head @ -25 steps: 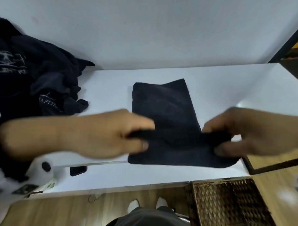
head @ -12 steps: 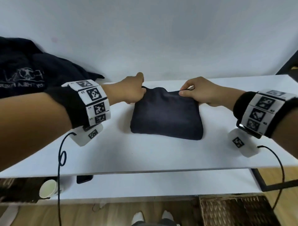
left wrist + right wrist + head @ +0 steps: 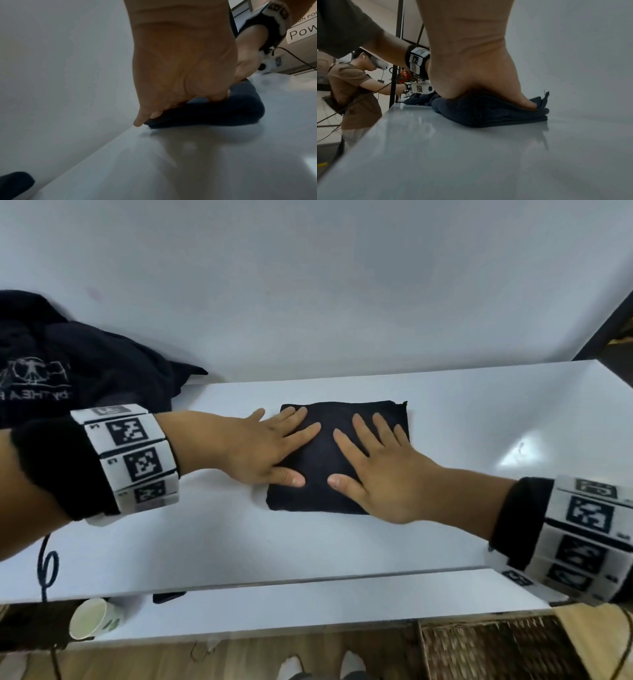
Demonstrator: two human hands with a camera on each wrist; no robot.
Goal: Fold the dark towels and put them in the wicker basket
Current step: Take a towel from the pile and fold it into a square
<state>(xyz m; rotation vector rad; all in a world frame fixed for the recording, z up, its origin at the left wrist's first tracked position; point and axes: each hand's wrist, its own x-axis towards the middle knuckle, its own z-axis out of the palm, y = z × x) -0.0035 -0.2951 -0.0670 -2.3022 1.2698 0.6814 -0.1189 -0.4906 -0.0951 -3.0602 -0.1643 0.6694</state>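
A dark navy towel (image 3: 325, 460), folded into a thick square, lies in the middle of the white table (image 3: 479, 474). My left hand (image 3: 270, 446) lies flat on its left half, fingers straight and spread. On its right half my right hand (image 3: 373, 463) presses down flat in the same way. From the left wrist the left hand (image 3: 180, 75) is seen on the towel (image 3: 214, 115), its little finger touching the table beside it. In the right wrist view the right hand (image 3: 476, 70) squashes the folded layers (image 3: 488, 112). The wicker basket (image 3: 496, 648) stands on the floor at lower right.
A heap of dark towels (image 3: 68, 364) with pale print lies at the table's far left against the white wall. A paper cup (image 3: 94, 618) and a dark phone (image 3: 169, 596) sit on the lower shelf. Another person (image 3: 351, 86) works beyond the table's left end.
Both hands folded the towel's near edge over to the far edge, let go of it, and now lie flat on top of the folded square.
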